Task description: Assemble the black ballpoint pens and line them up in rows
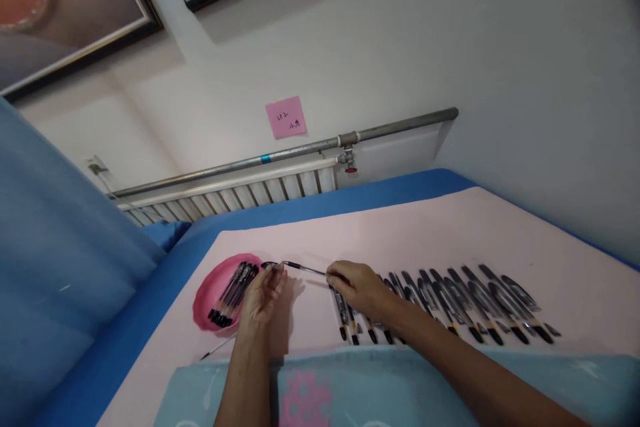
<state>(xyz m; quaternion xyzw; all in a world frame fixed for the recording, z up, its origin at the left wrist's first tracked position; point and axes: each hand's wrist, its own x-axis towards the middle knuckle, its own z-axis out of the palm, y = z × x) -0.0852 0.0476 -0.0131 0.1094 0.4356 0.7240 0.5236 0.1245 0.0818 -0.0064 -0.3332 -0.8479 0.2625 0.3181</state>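
Observation:
A gel pen [305,269] without its cap spans the gap between my hands, its black grip end toward the left. My right hand [357,285] is closed around its rear part. My left hand [264,290] pinches a dark pen cap [270,265] close to the pen's tip; whether the two touch I cannot tell. Beside my left hand, a pink bowl [200,310] holds several black pens [233,293]. Under and right of my right hand lies a row of pen parts [460,300], with black caps and clear barrels, slightly blurred.
A thin white refill-like stick [217,348] lies in front of the bowl. Pale pink cloth [400,227] covers the blue table [425,181]. Light blue fabric [400,387] runs along the near edge. A blue curtain [65,267] hangs left; a radiator [240,199] stands behind.

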